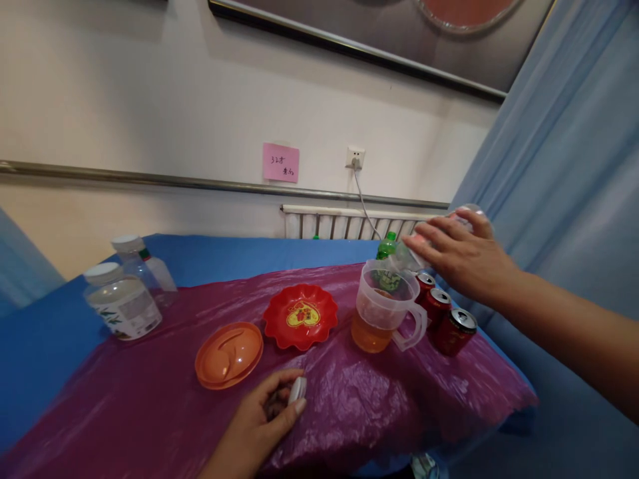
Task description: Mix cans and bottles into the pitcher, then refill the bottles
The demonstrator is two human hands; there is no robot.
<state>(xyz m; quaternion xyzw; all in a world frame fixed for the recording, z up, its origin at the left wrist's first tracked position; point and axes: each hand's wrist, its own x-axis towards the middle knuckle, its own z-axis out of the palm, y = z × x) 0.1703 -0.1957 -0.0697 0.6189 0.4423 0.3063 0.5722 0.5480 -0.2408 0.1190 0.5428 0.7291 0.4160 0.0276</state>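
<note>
Between the thumb and fingers of my left hand [269, 412] is a white cap [298, 389], low over the purple plastic sheet. My right hand [464, 256] is wrapped round a clear bottle [414, 256], tilted with its mouth toward the measuring jug. The translucent jug [382, 303] stands upright, its handle to the right, with amber liquid in its lower part. Left of the jug sits a red scalloped plate [279, 326] with a yellow print. An orange oval dish [204, 362] lies left of that plate.
Several red cans [455, 332] stand right of the jug, and a green bottle [387, 246] behind it. Two clear containers with white lids, a jar [122, 306] and a bottle [144, 263], are at the left. A blue curtain [564, 166] hangs at the right.
</note>
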